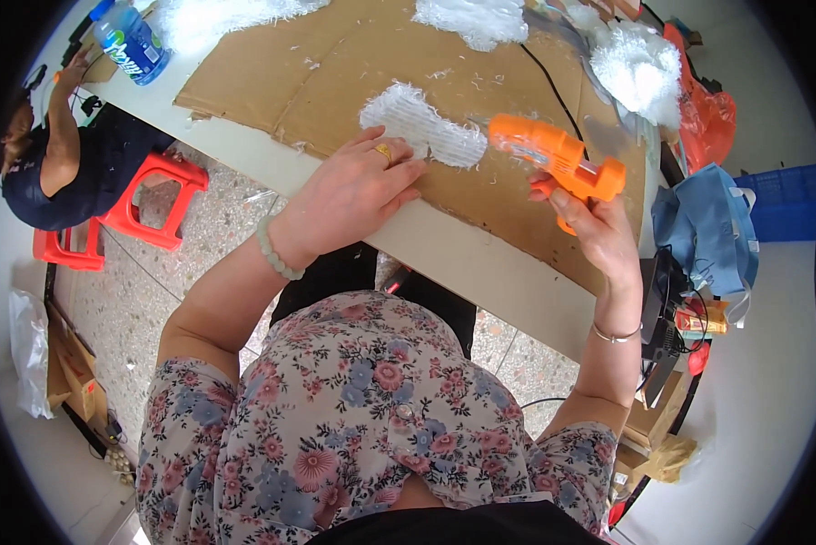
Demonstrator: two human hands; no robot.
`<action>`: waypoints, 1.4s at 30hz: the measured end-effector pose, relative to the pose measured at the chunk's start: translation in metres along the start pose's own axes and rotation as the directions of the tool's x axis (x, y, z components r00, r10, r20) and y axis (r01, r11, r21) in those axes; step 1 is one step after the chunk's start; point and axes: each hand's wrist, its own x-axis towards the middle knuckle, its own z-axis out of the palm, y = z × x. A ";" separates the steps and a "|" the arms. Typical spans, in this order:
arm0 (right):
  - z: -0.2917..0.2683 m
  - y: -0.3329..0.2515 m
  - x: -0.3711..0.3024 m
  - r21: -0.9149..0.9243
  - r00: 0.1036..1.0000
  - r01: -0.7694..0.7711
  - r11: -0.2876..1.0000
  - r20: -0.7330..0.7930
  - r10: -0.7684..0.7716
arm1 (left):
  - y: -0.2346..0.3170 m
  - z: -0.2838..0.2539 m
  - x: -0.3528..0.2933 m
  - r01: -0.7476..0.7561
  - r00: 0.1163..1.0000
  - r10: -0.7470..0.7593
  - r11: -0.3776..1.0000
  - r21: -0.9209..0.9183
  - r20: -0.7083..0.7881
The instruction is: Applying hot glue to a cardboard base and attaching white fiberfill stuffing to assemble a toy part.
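Note:
My right hand (597, 222) is wrapped round the handle of an orange hot glue gun (544, 150), raised over the cardboard sheet. Its nozzle end points left, toward a white ribbed piece with fuzzy edges (403, 113) lying flat on the cardboard (326, 100). At the near edge of that white piece is my left hand (353, 191), palm down, with its fingers bent and drawn together. The fingertips touch the lower side of the piece; whatever lies between them is hidden. A ring and a pale bead bracelet are on this hand and wrist.
Fluffy white clumps (639, 68) lie at the table's far side, and a blue-labelled bottle (131, 45) stands far left. A black cable crosses the cardboard. At right hang a red bag (703, 109) and a blue bag (707, 227). Another person sits left by red stools (158, 200).

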 end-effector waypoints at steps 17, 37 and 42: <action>0.050 0.000 0.071 -0.491 0.985 0.070 0.868 0.172 0.017 | -0.043 -0.024 -0.003 0.273 0.941 -0.253 0.960 0.062 -0.224; 0.057 -0.008 0.073 -0.565 0.988 0.096 0.820 0.151 -0.012 | -0.074 -0.011 0.022 0.381 0.924 -0.383 0.921 -0.079 -0.010; 0.052 -0.008 0.071 -0.585 0.986 0.084 0.807 0.167 0.019 | -0.073 -0.011 0.022 0.394 0.918 -0.395 0.916 -0.078 -0.009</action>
